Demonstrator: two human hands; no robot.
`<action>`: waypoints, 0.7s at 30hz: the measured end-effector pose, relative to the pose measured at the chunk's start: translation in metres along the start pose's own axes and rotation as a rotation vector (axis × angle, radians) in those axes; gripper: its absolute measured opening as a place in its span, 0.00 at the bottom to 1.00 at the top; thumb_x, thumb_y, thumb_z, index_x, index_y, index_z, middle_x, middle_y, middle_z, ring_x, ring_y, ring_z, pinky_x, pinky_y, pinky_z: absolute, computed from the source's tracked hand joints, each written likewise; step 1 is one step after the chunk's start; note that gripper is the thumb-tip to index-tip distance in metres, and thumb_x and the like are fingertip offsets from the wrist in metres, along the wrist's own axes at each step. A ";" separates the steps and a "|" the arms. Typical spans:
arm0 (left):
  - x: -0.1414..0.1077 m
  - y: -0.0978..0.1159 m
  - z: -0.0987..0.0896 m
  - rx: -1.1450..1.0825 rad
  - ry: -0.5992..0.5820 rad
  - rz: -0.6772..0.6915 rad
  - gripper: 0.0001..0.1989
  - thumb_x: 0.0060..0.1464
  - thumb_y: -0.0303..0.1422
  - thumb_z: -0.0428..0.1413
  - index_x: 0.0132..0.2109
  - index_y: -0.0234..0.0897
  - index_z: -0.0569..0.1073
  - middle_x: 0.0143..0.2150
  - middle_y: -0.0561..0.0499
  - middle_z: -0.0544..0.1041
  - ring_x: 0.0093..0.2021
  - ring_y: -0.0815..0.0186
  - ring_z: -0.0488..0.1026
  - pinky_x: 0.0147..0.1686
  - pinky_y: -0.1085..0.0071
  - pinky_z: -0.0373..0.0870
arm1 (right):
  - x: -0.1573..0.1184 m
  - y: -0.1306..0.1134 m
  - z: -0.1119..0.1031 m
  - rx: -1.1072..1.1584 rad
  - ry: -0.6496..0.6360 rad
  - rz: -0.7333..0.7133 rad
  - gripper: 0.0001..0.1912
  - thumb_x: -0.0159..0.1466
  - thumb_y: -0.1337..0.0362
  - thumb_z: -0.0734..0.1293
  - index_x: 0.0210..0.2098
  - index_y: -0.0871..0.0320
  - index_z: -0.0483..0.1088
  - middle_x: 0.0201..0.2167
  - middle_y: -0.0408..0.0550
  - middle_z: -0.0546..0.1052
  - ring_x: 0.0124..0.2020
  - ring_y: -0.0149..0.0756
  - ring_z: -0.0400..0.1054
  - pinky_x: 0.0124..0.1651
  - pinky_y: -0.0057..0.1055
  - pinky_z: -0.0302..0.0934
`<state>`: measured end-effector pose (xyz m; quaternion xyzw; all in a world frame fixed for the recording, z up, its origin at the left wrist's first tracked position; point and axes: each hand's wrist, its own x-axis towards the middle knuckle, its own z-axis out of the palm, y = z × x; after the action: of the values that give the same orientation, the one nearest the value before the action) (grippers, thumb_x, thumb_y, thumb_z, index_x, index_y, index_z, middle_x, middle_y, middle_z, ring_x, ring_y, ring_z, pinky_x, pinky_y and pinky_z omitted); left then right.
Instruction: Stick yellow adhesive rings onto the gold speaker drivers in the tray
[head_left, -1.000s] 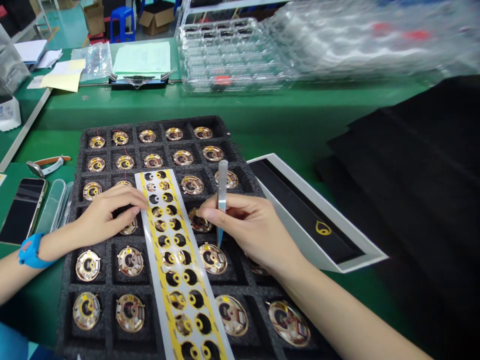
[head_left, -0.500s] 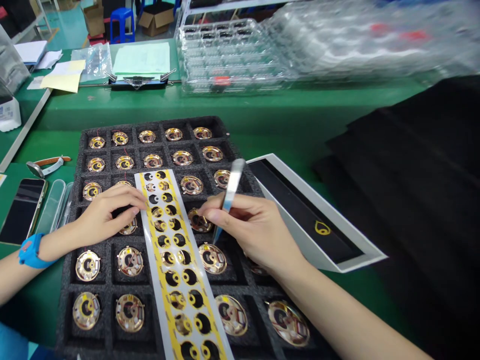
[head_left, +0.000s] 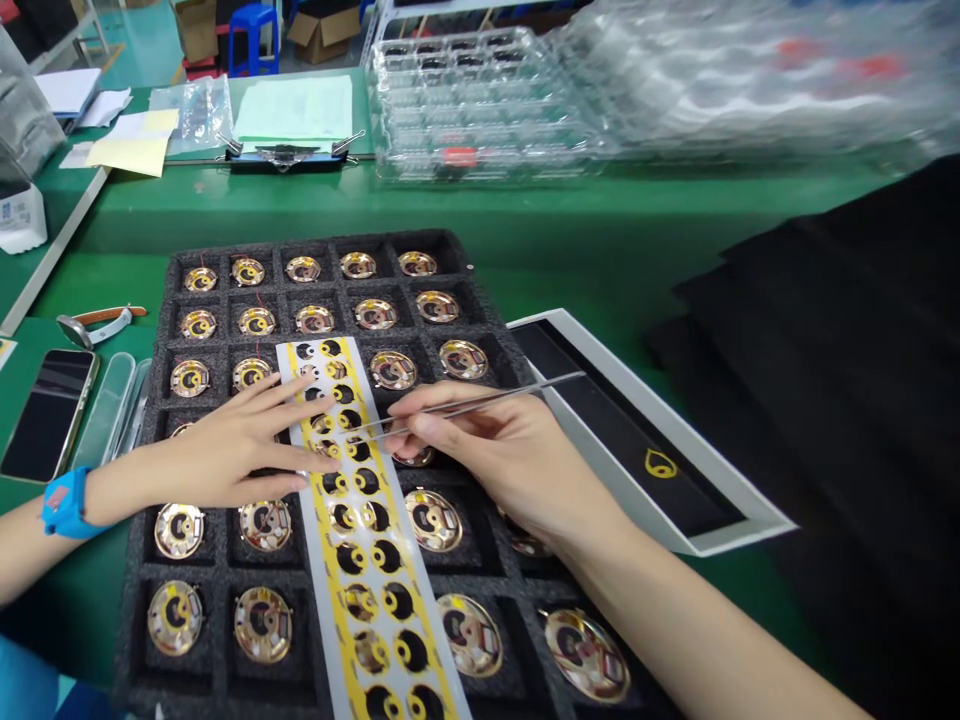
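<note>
My left hand [head_left: 240, 447] lies with its fingers spread over the left side of a long sticker sheet [head_left: 366, 535], the fingertips touching it. This sheet is pale with yellow adhesive pieces and dark round cut-outs. In my right hand [head_left: 517, 450] is a pair of metal tweezers [head_left: 525, 389], pinched between thumb and fingers. The tweezer tips point left to the sheet near my left fingertips; whether they grip a sticker I cannot tell. Beneath the sheet lies a black foam tray [head_left: 220, 560] whose compartments hold round gold watch cases [head_left: 433, 519] with parts inside.
A white box [head_left: 742, 535] with a dark inside and a yellow drop-shaped mark stands right of the tray. Black sheets [head_left: 847, 330] fill the far right. A phone [head_left: 49, 415] and a watch [head_left: 75, 330] lie left. Clear plastic trays [head_left: 480, 120] and a clipboard [head_left: 292, 155] are behind.
My left fingers have spread and moved right over the sheet. The tweezers have swung from upright to nearly flat, their tips now over the sheet. The view has shifted slightly.
</note>
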<state>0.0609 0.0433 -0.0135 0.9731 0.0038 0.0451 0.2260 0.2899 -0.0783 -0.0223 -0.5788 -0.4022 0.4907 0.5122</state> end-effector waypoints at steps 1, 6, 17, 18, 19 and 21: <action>0.000 0.000 0.001 0.007 -0.013 -0.005 0.16 0.65 0.37 0.49 0.58 0.46 0.72 0.70 0.44 0.54 0.72 0.49 0.44 0.66 0.43 0.47 | 0.000 0.000 0.000 0.003 0.011 0.003 0.16 0.52 0.48 0.75 0.29 0.54 0.78 0.24 0.46 0.81 0.23 0.32 0.75 0.27 0.24 0.71; 0.001 -0.001 0.005 0.054 -0.040 -0.037 0.19 0.66 0.38 0.48 0.62 0.45 0.66 0.72 0.44 0.47 0.72 0.51 0.40 0.68 0.47 0.45 | 0.001 0.000 0.002 0.058 0.081 0.002 0.13 0.52 0.50 0.76 0.31 0.51 0.79 0.26 0.45 0.82 0.28 0.35 0.78 0.34 0.26 0.75; 0.004 -0.002 0.006 0.085 -0.090 -0.060 0.20 0.66 0.39 0.48 0.63 0.46 0.66 0.72 0.45 0.47 0.72 0.52 0.39 0.69 0.50 0.43 | 0.005 0.006 0.004 -0.083 0.070 -0.053 0.14 0.54 0.50 0.74 0.33 0.53 0.79 0.32 0.46 0.83 0.31 0.36 0.79 0.39 0.30 0.75; 0.004 -0.002 0.006 0.085 -0.090 -0.057 0.20 0.66 0.39 0.48 0.63 0.45 0.66 0.72 0.45 0.46 0.72 0.52 0.39 0.68 0.50 0.43 | 0.005 0.006 0.004 -0.093 0.070 -0.061 0.14 0.55 0.49 0.73 0.32 0.53 0.79 0.32 0.47 0.83 0.32 0.36 0.79 0.39 0.30 0.75; 0.004 -0.002 0.006 0.085 -0.091 -0.056 0.20 0.66 0.39 0.48 0.62 0.45 0.66 0.72 0.45 0.46 0.72 0.53 0.39 0.68 0.50 0.43 | 0.005 0.007 0.004 -0.102 0.071 -0.068 0.14 0.55 0.49 0.73 0.32 0.53 0.79 0.32 0.47 0.83 0.32 0.36 0.79 0.39 0.31 0.76; 0.004 -0.002 0.006 0.083 -0.093 -0.059 0.20 0.66 0.39 0.48 0.62 0.46 0.66 0.72 0.46 0.46 0.72 0.54 0.38 0.69 0.50 0.43 | 0.005 0.007 0.004 -0.119 0.070 -0.081 0.14 0.56 0.49 0.73 0.32 0.53 0.79 0.33 0.47 0.83 0.32 0.37 0.79 0.38 0.31 0.76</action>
<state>0.0659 0.0424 -0.0188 0.9821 0.0237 -0.0073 0.1867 0.2865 -0.0740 -0.0296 -0.6083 -0.4357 0.4244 0.5100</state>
